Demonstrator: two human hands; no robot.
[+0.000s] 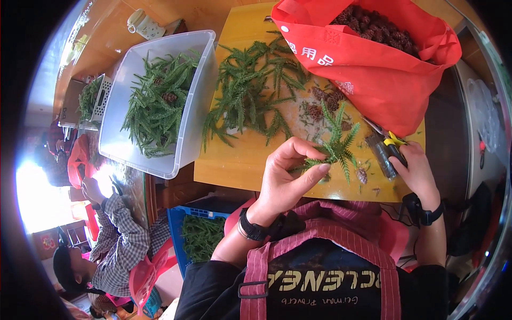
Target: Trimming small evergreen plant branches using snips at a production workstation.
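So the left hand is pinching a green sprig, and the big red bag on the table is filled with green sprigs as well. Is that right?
Not quite: the big red bag shows brown pine cones inside, not green sprigs, as the head view shows. The left hand is indeed pinching a green sprig.

A white jar (145,25) is left of the yellow table's (226,173) far end. Nearer, also left of the table, a person in a checked shirt (125,229) is by a pink chair (143,285). Right of the table is a see-through plastic bag (484,109).
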